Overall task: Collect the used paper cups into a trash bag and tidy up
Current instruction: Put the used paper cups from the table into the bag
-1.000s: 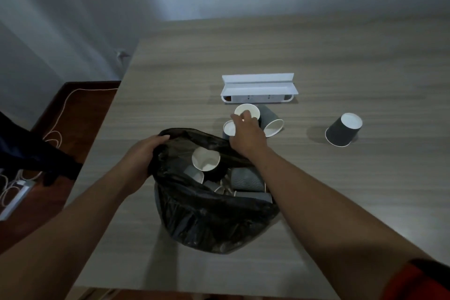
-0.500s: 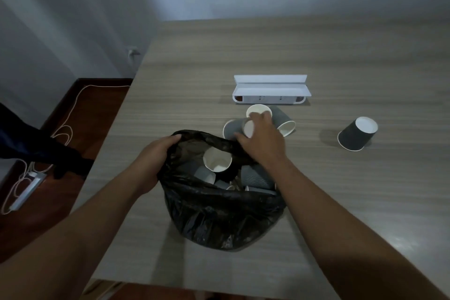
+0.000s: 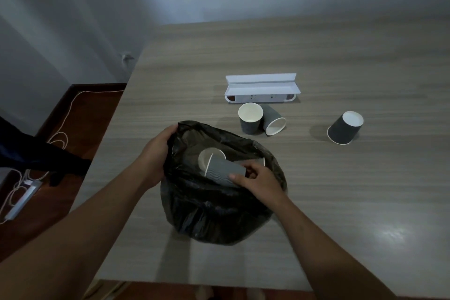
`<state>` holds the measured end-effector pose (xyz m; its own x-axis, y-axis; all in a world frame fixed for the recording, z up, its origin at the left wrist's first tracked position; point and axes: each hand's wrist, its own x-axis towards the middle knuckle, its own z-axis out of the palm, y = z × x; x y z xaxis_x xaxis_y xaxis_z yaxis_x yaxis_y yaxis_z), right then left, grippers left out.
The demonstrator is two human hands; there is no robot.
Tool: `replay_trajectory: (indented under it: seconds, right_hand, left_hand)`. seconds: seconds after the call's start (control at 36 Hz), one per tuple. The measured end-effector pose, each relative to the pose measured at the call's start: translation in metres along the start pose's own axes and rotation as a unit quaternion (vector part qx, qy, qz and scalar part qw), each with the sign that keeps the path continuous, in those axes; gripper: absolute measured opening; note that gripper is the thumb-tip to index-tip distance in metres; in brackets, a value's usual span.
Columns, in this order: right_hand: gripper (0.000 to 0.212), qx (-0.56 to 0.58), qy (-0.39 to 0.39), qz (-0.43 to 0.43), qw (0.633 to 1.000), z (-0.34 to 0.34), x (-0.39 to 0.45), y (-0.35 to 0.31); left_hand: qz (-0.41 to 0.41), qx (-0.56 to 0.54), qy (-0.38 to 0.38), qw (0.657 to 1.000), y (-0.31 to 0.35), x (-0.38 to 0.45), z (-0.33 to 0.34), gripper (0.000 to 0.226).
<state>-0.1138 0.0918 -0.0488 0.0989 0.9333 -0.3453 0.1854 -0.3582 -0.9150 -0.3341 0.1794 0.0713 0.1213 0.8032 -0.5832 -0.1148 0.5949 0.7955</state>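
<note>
Head view: black trash bag (image 3: pixel 219 212), thin crinkled glossy plastic, sits slumped on the wood-grain table (image 3: pixel 341 202). Left hand (image 3: pixel 155 153) grips the bag's left rim, fingers curled over the edge, holding the mouth open. Right hand (image 3: pixel 255 178) is over the bag mouth, fingers and thumb pinching the base end of a grey ribbed cup (image 3: pixel 222 170), lying on its side, rim toward the left hand. Just past that rim, inside the bag, another cup (image 3: pixel 205 157) shows its white inside.

Beyond the right hand on the table: an upright dark cup (image 3: pixel 250 118), smooth paper, white lining; a tipped cup (image 3: pixel 274 120) leaning against it, mouth facing the person. Well off to the right of the right hand, an upside-down cup (image 3: pixel 344 128). Behind the pair, a long white box (image 3: pixel 261 89) with its lid flipped open. Left of the left hand, off the table: reddish floor, white cable (image 3: pixel 70 109), dark cloth (image 3: pixel 36 156).
</note>
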Motion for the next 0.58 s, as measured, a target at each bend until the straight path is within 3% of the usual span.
replay_trajectory:
  seconds: [0.08,0.22,0.42,0.5,0.58]
  right_hand:
    - [0.047,-0.059,-0.019,-0.034,0.998,-0.012,-0.006,-0.001]
    - [0.052,-0.048,0.107,-0.095,0.989,-0.042,-0.001,0.007]
    - [0.065,-0.207,-0.025,-0.178,0.962,-0.021,0.005,0.004]
    - [0.055,-0.200,0.092,-0.163,0.962,-0.024,0.009,0.008]
    - [0.047,-0.235,0.224,-0.056,0.944,-0.031,0.015,0.016]
  left_hand:
    - [0.002,0.008,-0.004,1.000,0.001,0.000,0.001,0.039]
    - [0.005,0.018,-0.007,1.000,0.001,0.000,-0.003,0.039]
    - [-0.008,0.022,-0.023,0.999,-0.004,0.002,0.003,0.042]
    - [-0.008,0.020,-0.018,1.000,-0.003,0.002,0.007,0.040]
    - [-0.004,0.008,-0.018,1.000,-0.001,0.002,0.005,0.041]
